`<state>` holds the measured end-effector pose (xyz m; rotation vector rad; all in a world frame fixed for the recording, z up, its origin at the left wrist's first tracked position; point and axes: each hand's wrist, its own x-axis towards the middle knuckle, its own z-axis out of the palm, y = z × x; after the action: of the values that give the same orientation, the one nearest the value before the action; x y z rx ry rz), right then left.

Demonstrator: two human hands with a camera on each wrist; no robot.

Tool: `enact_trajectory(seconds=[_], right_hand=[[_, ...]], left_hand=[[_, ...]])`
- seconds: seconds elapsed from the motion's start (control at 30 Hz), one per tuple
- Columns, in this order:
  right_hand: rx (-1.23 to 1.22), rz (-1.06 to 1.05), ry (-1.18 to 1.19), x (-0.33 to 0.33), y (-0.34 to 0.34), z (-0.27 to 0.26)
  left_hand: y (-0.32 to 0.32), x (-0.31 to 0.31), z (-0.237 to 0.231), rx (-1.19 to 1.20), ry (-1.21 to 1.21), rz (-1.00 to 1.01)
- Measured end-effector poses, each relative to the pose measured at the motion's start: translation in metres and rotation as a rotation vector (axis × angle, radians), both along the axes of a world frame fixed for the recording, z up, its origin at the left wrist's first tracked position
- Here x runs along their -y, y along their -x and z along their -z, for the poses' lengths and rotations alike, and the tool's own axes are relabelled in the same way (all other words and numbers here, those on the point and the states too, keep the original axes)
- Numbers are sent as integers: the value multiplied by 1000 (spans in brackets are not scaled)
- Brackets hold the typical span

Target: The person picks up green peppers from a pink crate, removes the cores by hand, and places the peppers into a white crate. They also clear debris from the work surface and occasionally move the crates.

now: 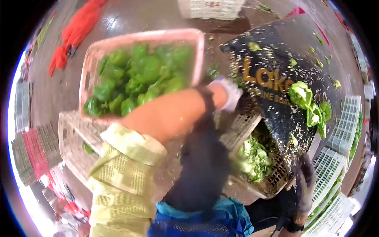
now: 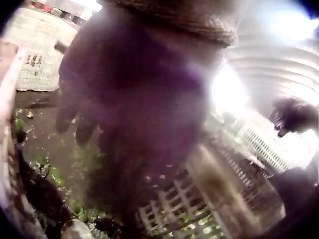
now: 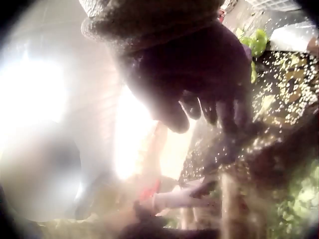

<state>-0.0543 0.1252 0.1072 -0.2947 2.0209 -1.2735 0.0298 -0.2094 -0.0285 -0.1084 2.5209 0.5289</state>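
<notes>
My gloved left hand (image 1: 231,94) reaches past the left edge of a black board (image 1: 272,114), blurred, over the far end of a crate (image 1: 241,128). In the left wrist view its fingers (image 2: 84,132) hang down loosely, with no object visible in them. My gloved right hand (image 1: 306,181) is at the board's near edge, fingers extended; the right wrist view shows nothing in its grasp. Cut green bell peppers (image 1: 302,94) and many pale seeds lie on the board. Whole green bell peppers (image 1: 150,69) fill a pink crate (image 1: 201,51) on the left.
Pepper trimmings (image 1: 254,158) lie in the crate partly under the board. A pale crate (image 1: 71,138) stands near left, with white crates (image 1: 327,168) along the right. Another white crate (image 1: 213,10) is at the back, and red netting (image 1: 79,29) lies on the floor.
</notes>
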Motion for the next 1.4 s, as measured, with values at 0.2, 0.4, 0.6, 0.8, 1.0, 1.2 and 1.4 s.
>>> enact_trajectory(seconds=[0.2,0.4,0.6,0.8,1.0,1.2,1.4], right_hand=[[107,277,28,-64,33,-9],[172,308,-70,-67,76,-9],[194,230,-76,-78,90,7],[82,128,-167,-82,82,-2],[-387,-106,-403,-135,65,75],[-399,-61,-617,-115,55,52],[-569,33,-775,-108,70,111]], left_hand=[[62,3,127,280,145,327],[62,38,211,303,245,293],[71,40,237,334,324,311],[59,42,207,343,342,320],[56,29,98,297,349,297],[38,-13,-90,308,314,262],[-15,15,-166,-15,-287,27]])
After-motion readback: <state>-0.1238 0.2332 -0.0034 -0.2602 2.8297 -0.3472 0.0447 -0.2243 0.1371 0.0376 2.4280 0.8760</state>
